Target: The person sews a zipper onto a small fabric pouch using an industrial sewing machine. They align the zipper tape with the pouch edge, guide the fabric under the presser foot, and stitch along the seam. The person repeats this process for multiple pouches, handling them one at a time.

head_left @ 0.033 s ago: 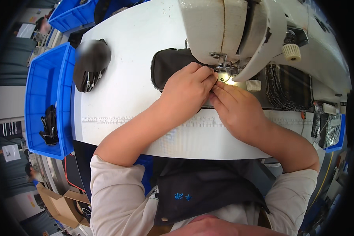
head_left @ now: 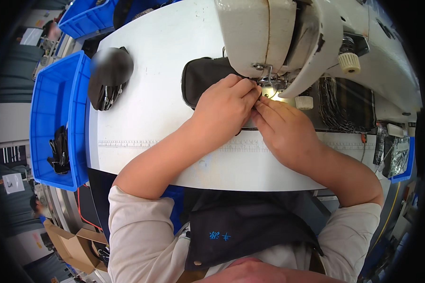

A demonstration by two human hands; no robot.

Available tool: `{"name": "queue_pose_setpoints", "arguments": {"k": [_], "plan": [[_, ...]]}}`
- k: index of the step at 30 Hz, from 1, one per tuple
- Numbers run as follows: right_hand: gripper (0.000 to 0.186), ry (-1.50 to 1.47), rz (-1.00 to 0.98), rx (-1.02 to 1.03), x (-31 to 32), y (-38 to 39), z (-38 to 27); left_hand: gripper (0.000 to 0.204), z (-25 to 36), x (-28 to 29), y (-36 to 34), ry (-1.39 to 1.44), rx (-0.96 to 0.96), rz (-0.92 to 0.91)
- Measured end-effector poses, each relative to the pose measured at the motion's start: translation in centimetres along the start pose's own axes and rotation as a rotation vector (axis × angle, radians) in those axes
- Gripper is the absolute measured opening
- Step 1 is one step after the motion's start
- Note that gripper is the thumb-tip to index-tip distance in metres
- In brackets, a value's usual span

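Observation:
A black fabric pouch piece with a zipper along its rounded edge (head_left: 205,78) lies on the white sewing table, left of the needle. My left hand (head_left: 227,104) rests over its right part, fingers closed and pinching the fabric close to the presser foot (head_left: 270,82). My right hand (head_left: 288,127) is closed too, its fingertips meeting the left ones at the same edge just in front of the lit needle area. The fingers cover most of the pinched part. Above them stands the off-white sewing machine (head_left: 255,33).
A stack of dark fabric pieces (head_left: 342,104) lies right of the needle. On the left are a pile of black pieces with zipper pulls (head_left: 109,80) and a blue bin (head_left: 54,101) holding black pieces. A ruler strip (head_left: 137,143) crosses the table (head_left: 156,89). An open cardboard box (head_left: 73,247) stands lower left.

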State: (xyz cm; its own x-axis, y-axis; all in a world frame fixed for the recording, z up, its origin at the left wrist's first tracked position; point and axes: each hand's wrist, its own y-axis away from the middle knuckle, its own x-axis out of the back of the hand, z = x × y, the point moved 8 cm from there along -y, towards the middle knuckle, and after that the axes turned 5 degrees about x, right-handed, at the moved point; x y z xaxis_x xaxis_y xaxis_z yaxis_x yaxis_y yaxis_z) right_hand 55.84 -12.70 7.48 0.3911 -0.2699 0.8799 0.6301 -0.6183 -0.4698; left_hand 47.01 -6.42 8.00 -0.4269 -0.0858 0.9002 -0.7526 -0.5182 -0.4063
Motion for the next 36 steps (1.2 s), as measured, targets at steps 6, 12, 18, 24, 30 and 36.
{"name": "queue_pose_setpoints", "arguments": {"k": [6, 12, 18, 24, 30, 36], "plan": [[0.022, 0.021, 0.05, 0.007, 0.3, 0.0, 0.2, 0.032, -1.5, 1.1, 0.1, 0.209, 0.148, -0.033], [0.012, -0.067, 0.091, -0.144, 0.9, -0.1, 2.2, 0.025, -3.2, 2.0, 0.2, 0.129, 0.192, -0.041], [0.02, 0.096, 0.099, -0.252, 0.7, -0.8, 3.6, 0.023, -3.1, 1.6, -0.1, 0.146, 0.21, 0.051], [0.018, 0.234, 0.042, -0.222, 0.2, -1.5, 3.4, 0.025, -2.2, 1.3, -0.2, 0.148, 0.239, -0.027], [0.019, 0.27, 0.103, -0.161, 0.0, -1.1, 3.6, 0.032, -1.7, 1.9, 0.3, 0.093, 0.192, 0.019], [0.009, 0.188, 0.14, -0.286, -0.3, -1.2, 3.9, 0.035, -1.5, 2.7, 0.2, 0.025, 0.158, 0.18]]}}
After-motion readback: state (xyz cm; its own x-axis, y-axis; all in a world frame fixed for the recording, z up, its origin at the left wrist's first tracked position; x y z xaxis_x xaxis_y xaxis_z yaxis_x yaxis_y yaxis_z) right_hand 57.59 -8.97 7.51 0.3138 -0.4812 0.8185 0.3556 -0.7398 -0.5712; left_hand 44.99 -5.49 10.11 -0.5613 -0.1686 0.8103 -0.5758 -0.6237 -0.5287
